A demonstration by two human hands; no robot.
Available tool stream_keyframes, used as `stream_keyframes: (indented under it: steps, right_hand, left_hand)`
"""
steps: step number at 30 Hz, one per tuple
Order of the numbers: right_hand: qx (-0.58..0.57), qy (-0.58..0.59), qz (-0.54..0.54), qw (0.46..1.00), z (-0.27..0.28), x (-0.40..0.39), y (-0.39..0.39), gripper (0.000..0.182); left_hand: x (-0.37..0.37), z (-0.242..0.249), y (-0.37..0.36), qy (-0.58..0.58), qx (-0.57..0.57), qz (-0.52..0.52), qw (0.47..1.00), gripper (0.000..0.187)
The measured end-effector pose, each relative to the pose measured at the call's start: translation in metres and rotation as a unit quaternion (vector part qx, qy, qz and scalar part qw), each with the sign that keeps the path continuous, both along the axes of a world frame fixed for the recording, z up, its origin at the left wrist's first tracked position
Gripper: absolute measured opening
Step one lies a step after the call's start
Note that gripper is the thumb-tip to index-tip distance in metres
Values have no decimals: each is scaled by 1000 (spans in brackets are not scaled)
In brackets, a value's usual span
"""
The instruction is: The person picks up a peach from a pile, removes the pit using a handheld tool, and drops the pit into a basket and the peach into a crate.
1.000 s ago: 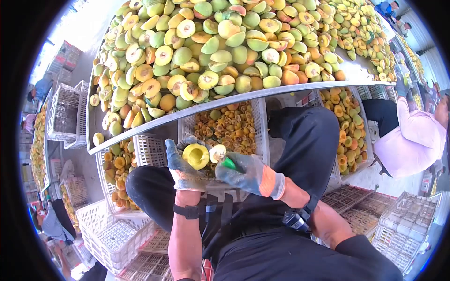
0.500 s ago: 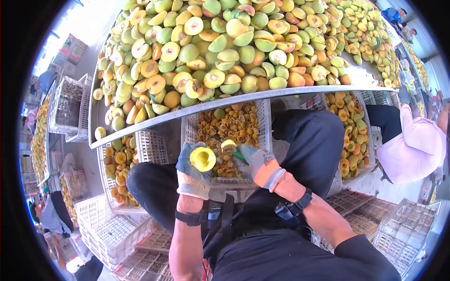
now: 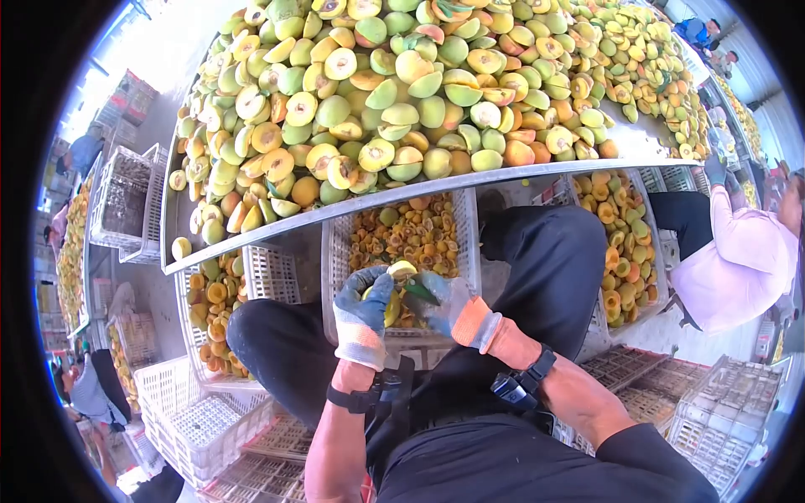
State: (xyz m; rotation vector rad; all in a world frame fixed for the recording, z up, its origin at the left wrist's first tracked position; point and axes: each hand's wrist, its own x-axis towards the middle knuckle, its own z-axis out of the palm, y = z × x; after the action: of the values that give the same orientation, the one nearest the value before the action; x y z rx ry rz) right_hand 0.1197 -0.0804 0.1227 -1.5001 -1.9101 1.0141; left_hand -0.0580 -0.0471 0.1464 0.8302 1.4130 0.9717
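Note:
My left hand (image 3: 364,303), in a grey-blue coated glove, is closed around a yellow peach half (image 3: 392,308), mostly covered by the fingers. Close beside it, my right hand (image 3: 446,308) in a similar glove with an orange cuff grips a green-handled tool (image 3: 421,291); its working end is hidden. A pale yellow cut fruit piece (image 3: 402,270) shows at the left fingertips, between the hands. Both hands are over the near part of a white crate (image 3: 338,251), which holds small orange-brown fruit scraps (image 3: 402,235).
A metal-edged table (image 3: 369,201) heaped with halved peaches (image 3: 352,109) spans the front. Crates of fruit halves stand at left (image 3: 220,314) and right (image 3: 616,251). Stacked white crates (image 3: 189,411) are at lower left. A person in a pink top (image 3: 738,268) sits at right.
My left hand has moved right and turned, so the peach half's hollow no longer faces up. My right hand has shifted slightly left and down, bringing the hands together.

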Motion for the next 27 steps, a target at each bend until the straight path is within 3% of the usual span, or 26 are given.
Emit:
stream_keyframes:
  steps: [2, 4, 6, 7, 8, 10, 11, 12, 14, 15, 16, 17, 18, 19, 22, 24, 26, 27]
  right_hand:
    - [52, -58, 3, 997, -4, -2, 1, 30]
    - [65, -22, -24, 997, 5, -4, 2, 26]
    - [78, 13, -52, 996, 19, -3, 5, 24]
    - [70, -26, -44, 996, 24, -2, 7, 24]
    - [62, -62, -32, 996, 27, -3, 9, 24]
    - [-6, 140, -127, 982, 30, -7, 11, 23]
    - [-9, 139, -179, 974, 38, -11, 16, 23]
    - [-37, 159, -226, 960, 51, -13, 16, 20]
    - [8, 65, -145, 987, 23, -3, 22, 19]
    - [172, -9, -71, 982, -6, 0, 24, 20]
    - [174, -7, -66, 982, 7, -5, 24, 20]
    - [-39, 133, -103, 985, 35, -13, 23, 22]
    - [-252, 262, -136, 922, 59, -21, 20, 24]
    - [-345, 282, -141, 884, 72, -29, 22, 24]
    - [-314, 343, -107, 879, 71, -44, 20, 27]
    - [-298, 342, -127, 882, 73, -41, 26, 29]
    - [-311, 414, -117, 848, 83, -38, 31, 29]
    - [-298, 380, -116, 868, 81, -37, 32, 28]
  left_hand:
    - [1, -1, 3, -42, -34, 8, 999, 23]
    - [3, 0, 3, -78, -33, 12, 996, 31]
    - [0, 2, 5, -240, -34, 16, 970, 41]
    - [-1, 7, 4, -296, -33, -2, 954, 49]
    - [-3, 2, 3, -294, -30, 2, 955, 49]
    - [-9, -13, -1, -277, -17, 80, 958, 52]
    - [-12, 8, 0, -344, -75, 116, 929, 55]
    - [-21, 16, 0, -339, -71, 131, 929, 55]
    - [-35, 26, -2, -446, -104, 101, 883, 63]
    - [-38, 29, -4, -451, -92, 98, 882, 59]
    - [-39, 29, -3, -452, -87, 102, 882, 59]
    - [-40, 27, -4, -462, -70, 115, 876, 58]
    - [-41, 24, -6, -473, -54, 128, 870, 56]
    - [-42, 18, -7, -484, -55, 141, 862, 46]
    - [-30, 21, -19, -461, -24, 169, 871, 35]
    - [-30, 25, -23, -485, -22, 149, 862, 38]
    - [-37, 26, -27, -410, -63, 86, 906, 48]
    - [-36, 26, -27, -393, -72, 107, 911, 61]
